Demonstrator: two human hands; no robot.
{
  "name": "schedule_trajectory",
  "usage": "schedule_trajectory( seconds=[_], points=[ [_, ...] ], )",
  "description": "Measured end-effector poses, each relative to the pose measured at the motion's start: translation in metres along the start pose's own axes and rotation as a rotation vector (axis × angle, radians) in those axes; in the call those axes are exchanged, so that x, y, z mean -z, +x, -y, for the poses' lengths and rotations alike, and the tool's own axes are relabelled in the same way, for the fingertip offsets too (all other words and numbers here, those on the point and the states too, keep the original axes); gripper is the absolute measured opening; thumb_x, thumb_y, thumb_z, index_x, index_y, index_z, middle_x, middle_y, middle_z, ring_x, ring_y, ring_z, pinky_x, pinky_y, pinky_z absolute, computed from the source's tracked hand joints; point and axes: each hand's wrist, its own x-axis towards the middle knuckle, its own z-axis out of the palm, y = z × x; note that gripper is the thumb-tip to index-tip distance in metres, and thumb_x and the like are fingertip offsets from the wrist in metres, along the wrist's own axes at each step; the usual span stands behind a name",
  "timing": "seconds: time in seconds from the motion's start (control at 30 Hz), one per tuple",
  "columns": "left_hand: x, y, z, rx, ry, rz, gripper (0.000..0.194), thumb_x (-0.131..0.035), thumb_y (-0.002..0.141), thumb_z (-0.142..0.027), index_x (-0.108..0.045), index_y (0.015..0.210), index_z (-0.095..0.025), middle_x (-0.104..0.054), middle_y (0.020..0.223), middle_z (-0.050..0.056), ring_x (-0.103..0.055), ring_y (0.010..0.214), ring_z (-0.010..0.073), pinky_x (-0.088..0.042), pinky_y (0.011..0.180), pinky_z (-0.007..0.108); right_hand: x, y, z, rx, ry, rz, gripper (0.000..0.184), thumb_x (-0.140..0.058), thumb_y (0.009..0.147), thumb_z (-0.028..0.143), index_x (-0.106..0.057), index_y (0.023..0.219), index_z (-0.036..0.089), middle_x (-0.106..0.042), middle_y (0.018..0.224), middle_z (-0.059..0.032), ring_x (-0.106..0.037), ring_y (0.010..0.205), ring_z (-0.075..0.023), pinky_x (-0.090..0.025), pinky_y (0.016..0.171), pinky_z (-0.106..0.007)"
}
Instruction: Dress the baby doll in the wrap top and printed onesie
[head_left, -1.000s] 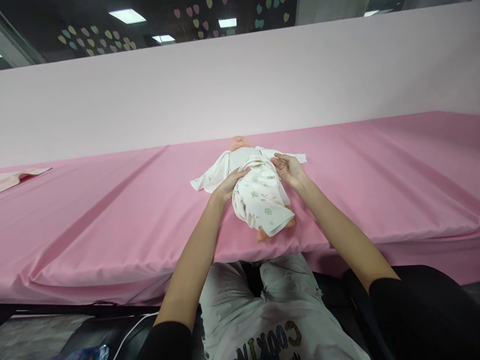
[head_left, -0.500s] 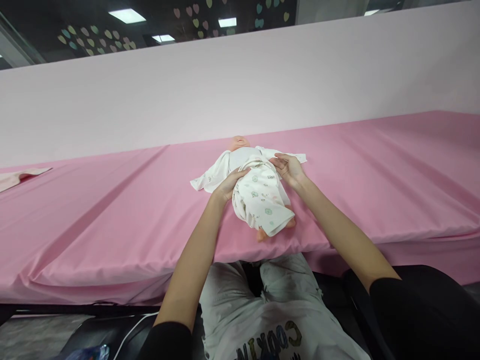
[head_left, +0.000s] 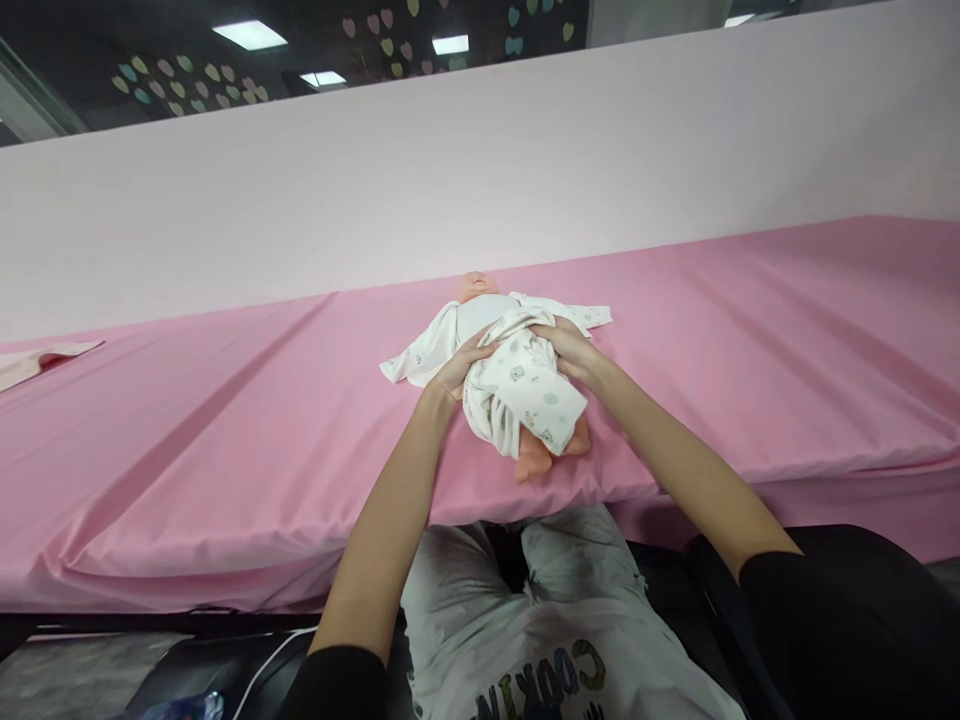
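Observation:
A baby doll (head_left: 477, 287) lies on its back on the pink table cover (head_left: 225, 420), head away from me. White printed baby trousers (head_left: 525, 395) are bunched over its legs, and its bare feet (head_left: 544, 452) stick out near the table's front edge. An open white top (head_left: 424, 350) spreads under it. My left hand (head_left: 459, 362) grips the trousers' waist on the doll's left side. My right hand (head_left: 566, 348) grips the waist on the other side, fingers curled into the fabric.
A pale pink wall panel (head_left: 480, 180) rises behind the table. A piece of light pink cloth (head_left: 37, 360) lies at the far left. My lap in light trousers (head_left: 540, 620) sits below the table's front edge.
Both hands have pulled the trousers' waist up the doll's body. The trouser legs have ridden up and the feet show more. My right hand has moved inward onto the doll.

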Motion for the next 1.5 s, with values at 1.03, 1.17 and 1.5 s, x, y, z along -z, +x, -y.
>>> schedule_trajectory(
  seconds=[1.03, 1.17, 1.5],
  points=[
    [-0.006, 0.010, 0.014, 0.040, -0.140, -0.084, 0.034, -0.064, 0.073, -0.018, -0.061, 0.106, -0.011, -0.069, 0.095, 0.010, -0.065, 0.092, 0.0243, -0.048, 0.091, 0.038, 0.007, 0.002, 0.002, 0.059, -0.015, 0.252, 0.034, -0.071, 0.064, 0.020, -0.059, 0.096, 0.015, -0.068, 0.084, -0.0049, -0.063, 0.080, -0.0186, -0.054, 0.074, -0.033],
    [-0.005, 0.005, 0.012, 0.055, -0.018, -0.048, 0.040, -0.070, 0.065, -0.014, -0.063, 0.104, -0.010, -0.069, 0.096, 0.011, -0.064, 0.093, 0.0257, -0.048, 0.090, 0.037, 0.005, 0.012, -0.007, -0.009, 0.116, 0.232, 0.021, -0.063, 0.072, 0.029, -0.058, 0.087, 0.016, -0.067, 0.076, -0.0047, -0.064, 0.076, -0.0188, -0.055, 0.071, -0.034],
    [-0.008, 0.006, 0.014, -0.005, -0.174, -0.127, 0.044, -0.059, 0.055, -0.011, -0.065, 0.099, -0.009, -0.070, 0.095, 0.010, -0.063, 0.096, 0.0309, -0.046, 0.091, 0.045, 0.010, -0.006, 0.001, -0.041, 0.132, 0.441, 0.033, -0.072, 0.060, 0.015, -0.056, 0.089, 0.017, -0.067, 0.076, -0.0021, -0.065, 0.080, -0.0200, -0.055, 0.074, -0.034]
  ],
)
